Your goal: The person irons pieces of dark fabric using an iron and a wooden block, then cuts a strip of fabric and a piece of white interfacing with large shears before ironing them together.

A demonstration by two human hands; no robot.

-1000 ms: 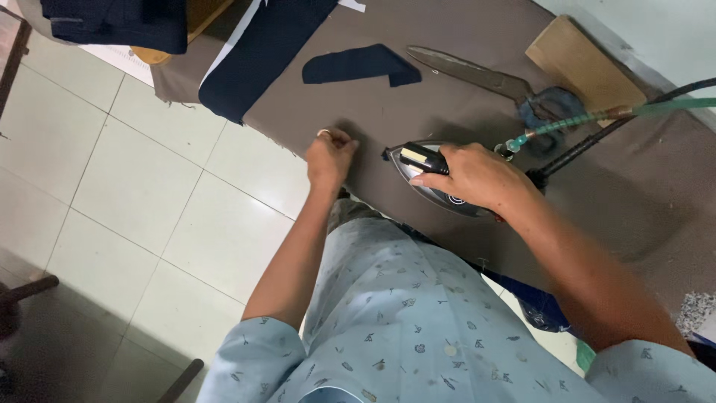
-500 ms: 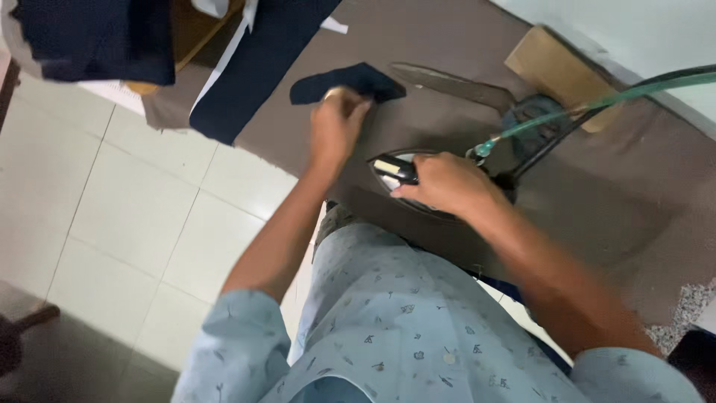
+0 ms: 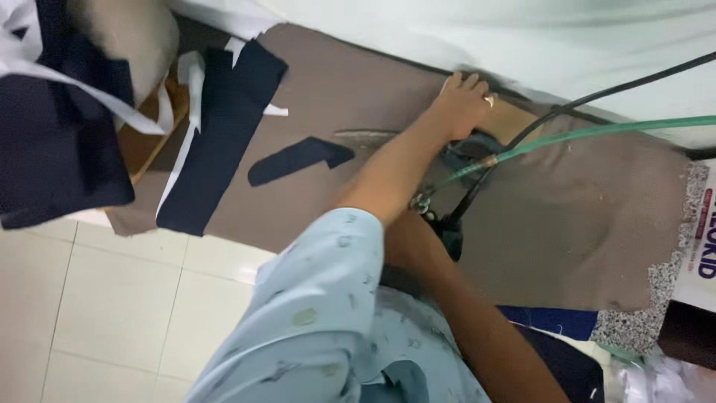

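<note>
My left hand [image 3: 464, 104], a ring on one finger, reaches across the brown padded table [image 3: 582, 224] to its far edge. It rests on a cardboard piece [image 3: 516, 119], just above the scissors' handles [image 3: 466, 153]; the scissors' blade [image 3: 365, 138] points left. Whether this hand grips anything is unclear. My right forearm [image 3: 477, 328] runs under the left arm, and its hand is hidden there beside the dark iron [image 3: 450, 235]. A green hose [image 3: 597, 134] and a black cable [image 3: 597, 93] lead to the iron. A small navy fabric piece [image 3: 298, 158] lies to the left.
A long navy strip [image 3: 220, 142] lies at the pad's left end, with a dark navy garment [image 3: 60, 149] and white fabric beyond it. A speckled stone edge [image 3: 671, 283] shows at the right. White tiled floor [image 3: 112, 313] lies below the table.
My left hand left the small navy piece and stretched right to the table's far edge by the scissors. The view swung, and my left arm now covers my right hand and most of the iron.
</note>
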